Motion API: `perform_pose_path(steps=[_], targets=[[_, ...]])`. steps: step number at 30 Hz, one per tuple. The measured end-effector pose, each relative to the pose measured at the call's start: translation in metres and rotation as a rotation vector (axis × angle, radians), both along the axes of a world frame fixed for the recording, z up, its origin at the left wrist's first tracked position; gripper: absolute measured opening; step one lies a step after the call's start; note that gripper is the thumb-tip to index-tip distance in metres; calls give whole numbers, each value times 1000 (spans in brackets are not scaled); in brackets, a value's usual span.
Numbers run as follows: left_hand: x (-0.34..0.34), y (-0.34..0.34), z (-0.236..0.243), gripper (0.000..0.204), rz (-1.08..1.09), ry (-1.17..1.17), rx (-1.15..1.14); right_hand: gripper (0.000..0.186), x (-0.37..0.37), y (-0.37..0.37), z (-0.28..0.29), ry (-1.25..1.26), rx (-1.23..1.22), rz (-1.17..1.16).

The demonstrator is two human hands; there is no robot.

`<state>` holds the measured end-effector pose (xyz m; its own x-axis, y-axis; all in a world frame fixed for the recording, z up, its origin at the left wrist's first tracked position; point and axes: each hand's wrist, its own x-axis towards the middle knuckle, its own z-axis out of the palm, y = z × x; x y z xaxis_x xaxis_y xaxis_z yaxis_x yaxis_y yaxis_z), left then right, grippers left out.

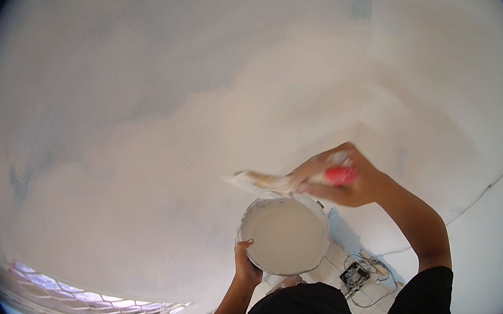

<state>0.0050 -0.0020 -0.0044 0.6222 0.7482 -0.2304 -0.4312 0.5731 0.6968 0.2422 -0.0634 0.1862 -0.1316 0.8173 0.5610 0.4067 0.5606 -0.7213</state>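
My left hand [246, 264] grips the rim of a round bucket [242, 225], thumb over the edge and fingers underneath. Off-white paint [284, 235] lies inside it. Above the bucket's far rim, my right hand [340, 175] is closed round a paintbrush [261, 181] with a red-ended handle. Its paint-coated bristles point left toward the wall, blurred by motion; whether they touch the wall I cannot tell. The wall [156, 164] carries patchy whitish paint, with bluish-grey areas showing through.
A wall corner runs down behind my right hand. Low on the right, a dark box with tangled cables [356, 275] rests on the tiled floor [332, 258]. A cord [489, 186] crosses the right wall. At lower left is a window grille [83, 299].
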Motion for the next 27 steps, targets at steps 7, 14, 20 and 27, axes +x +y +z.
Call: perform_pose_path(steps=[7,14,20,27], targets=[[10,-9,5,59,121,96,4,16,-2,71,49,-550,232,211],[31,-12,4,58,250,46,32,11,50,64,158,-606,1010,-241],[33,-2,9,50,309,-3,-63,25,21,85,72,-858,1128,-83],[45,13,3,62,342,76,82,21,48,60,6,-631,669,140]])
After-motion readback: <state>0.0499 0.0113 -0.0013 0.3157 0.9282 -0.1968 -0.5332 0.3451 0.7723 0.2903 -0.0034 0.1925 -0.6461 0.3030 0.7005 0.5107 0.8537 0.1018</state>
